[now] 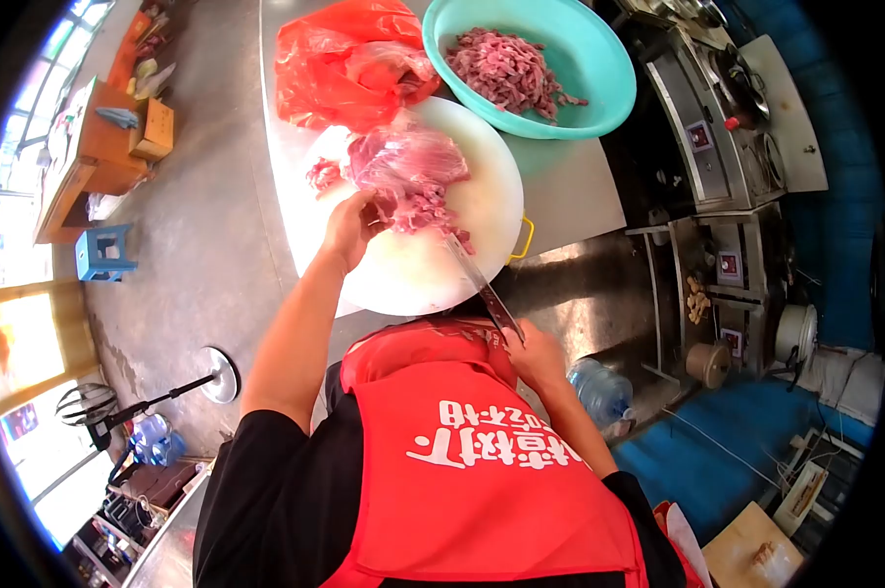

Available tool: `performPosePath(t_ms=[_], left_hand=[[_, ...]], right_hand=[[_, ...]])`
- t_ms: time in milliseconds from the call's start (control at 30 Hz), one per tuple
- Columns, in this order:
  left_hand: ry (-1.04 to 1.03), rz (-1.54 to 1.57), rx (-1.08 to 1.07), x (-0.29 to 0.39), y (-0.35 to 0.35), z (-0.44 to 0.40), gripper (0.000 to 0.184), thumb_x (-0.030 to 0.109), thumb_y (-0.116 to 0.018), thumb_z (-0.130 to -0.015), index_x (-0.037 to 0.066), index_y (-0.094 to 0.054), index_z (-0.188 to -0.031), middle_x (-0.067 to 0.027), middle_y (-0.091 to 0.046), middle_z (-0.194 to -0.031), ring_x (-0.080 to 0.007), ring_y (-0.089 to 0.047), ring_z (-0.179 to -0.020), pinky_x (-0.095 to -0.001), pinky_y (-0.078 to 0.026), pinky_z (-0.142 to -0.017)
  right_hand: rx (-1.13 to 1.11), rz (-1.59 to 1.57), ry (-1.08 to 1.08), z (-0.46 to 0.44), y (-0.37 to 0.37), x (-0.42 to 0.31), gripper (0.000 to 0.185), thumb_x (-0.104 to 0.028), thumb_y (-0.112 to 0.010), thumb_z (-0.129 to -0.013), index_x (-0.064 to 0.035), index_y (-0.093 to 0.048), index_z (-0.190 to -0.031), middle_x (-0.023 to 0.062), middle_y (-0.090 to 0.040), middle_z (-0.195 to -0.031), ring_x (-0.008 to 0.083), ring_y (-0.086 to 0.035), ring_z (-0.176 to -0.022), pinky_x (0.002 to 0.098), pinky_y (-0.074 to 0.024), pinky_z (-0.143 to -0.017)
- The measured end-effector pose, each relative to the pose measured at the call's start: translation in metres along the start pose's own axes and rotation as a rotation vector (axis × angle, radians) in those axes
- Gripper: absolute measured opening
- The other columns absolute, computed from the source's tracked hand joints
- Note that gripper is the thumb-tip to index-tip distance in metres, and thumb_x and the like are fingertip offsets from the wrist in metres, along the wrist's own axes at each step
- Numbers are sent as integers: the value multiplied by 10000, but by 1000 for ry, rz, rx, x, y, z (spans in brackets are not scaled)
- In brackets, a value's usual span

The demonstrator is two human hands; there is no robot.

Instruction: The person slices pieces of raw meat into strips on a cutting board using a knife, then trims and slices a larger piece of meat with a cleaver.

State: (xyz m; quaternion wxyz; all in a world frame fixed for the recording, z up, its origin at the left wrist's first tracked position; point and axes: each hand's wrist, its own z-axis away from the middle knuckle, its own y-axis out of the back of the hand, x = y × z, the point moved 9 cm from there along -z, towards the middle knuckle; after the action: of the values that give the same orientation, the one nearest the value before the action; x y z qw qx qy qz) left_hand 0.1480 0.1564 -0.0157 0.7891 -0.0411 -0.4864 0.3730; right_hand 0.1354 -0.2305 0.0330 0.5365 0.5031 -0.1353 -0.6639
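Note:
A round white cutting board bears a large piece of raw pink meat, with small cut bits along its near edge. My left hand grips the meat's left near side, its fingers curled in against it and partly hidden. My right hand is wrapped around the handle of a long knife. The knife's blade slants over the board's near right side, its tip by the cut bits. A red plastic bag lies crumpled at the board's far edge, with more meat showing in it.
Far right on the table stands a turquoise basin holding cut meat strips. A yellow handle juts from the board's right side. Metal kitchen stands are at right; a blue stool and a fan at left.

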Motion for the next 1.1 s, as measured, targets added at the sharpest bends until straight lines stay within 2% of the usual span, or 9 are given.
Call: performPosePath(t_ms=[100,167,300,567,700,767,867,1000,1100], left_hand=[[-33,157,13,-3,10,17,280,258,-549,-1073,30,-689,-990,-90,-712,-991,-213,-661,-930,-393,-544,-927],[-318,-156,89,12,10,36,264,225,-561,-1066,9,-686,-980,-110,-727,-1019,-248,-679,-961,-399,-545,-941],[-956,-1462,42,-24,-45,98,352,243,-803,-838,102,-728,-1152,-113,-678,-1197,-336,-648,-1130,-468,-504,-992],[-646,-1111,269,-43,-5,81,159,91,-719,-860,69,-736,-1017,-163,-668,-1197,-379,-680,-1032,-448,-571,-900],[-669,-1189,67,-49,-30,68,64,45,-664,-874,21,-697,-923,-149,-731,-935,-378,-702,-900,-457,-574,-789],[-216,-1216,29,-53,-29,57,41,16,-647,-873,26,-669,-906,-130,-781,-1020,-365,-740,-911,-427,-592,-811],[-143,-858,-20,-39,-52,67,20,1,-639,-870,16,-647,-879,-135,-798,-953,-366,-752,-857,-436,-592,-804],[-184,-741,-91,-65,-36,62,62,13,-651,-877,20,-679,-932,-121,-772,-988,-351,-734,-857,-453,-588,-796],[-503,-1110,84,-70,-11,68,162,-1,-646,-856,33,-709,-1001,-124,-717,-1043,-350,-698,-907,-458,-577,-828]], right_hand=[[-1,19,-3,0,5,-4,329,-410,-619,-1025,-110,-723,-1110,250,-733,-871,488,-703,-857,580,-537,-773],[0,14,15,-2,6,-6,331,-409,-618,-1027,-102,-715,-1102,251,-732,-871,496,-696,-854,589,-529,-768],[-15,36,27,-3,7,-11,330,-403,-614,-1030,-92,-707,-1091,249,-732,-867,505,-689,-852,598,-522,-763],[-31,86,15,-7,5,-14,331,-397,-613,-1031,-97,-712,-1131,244,-742,-887,496,-700,-884,580,-536,-785],[-60,67,-4,-5,5,-20,339,-402,-621,-1025,-100,-716,-1146,238,-752,-909,484,-709,-896,567,-544,-803],[-58,62,-3,-5,3,-17,341,-401,-621,-1025,-97,-716,-1146,237,-753,-907,484,-709,-896,567,-544,-805],[-68,58,-12,-4,5,-21,345,-400,-622,-1023,-92,-714,-1148,238,-753,-909,486,-710,-898,566,-544,-810],[-67,75,-13,-2,3,-20,348,-397,-626,-1021,-84,-711,-1146,243,-752,-911,489,-709,-903,565,-544,-818],[-80,74,-12,0,6,-23,346,-394,-631,-1021,-81,-710,-1146,243,-752,-919,486,-710,-902,563,-547,-808]])
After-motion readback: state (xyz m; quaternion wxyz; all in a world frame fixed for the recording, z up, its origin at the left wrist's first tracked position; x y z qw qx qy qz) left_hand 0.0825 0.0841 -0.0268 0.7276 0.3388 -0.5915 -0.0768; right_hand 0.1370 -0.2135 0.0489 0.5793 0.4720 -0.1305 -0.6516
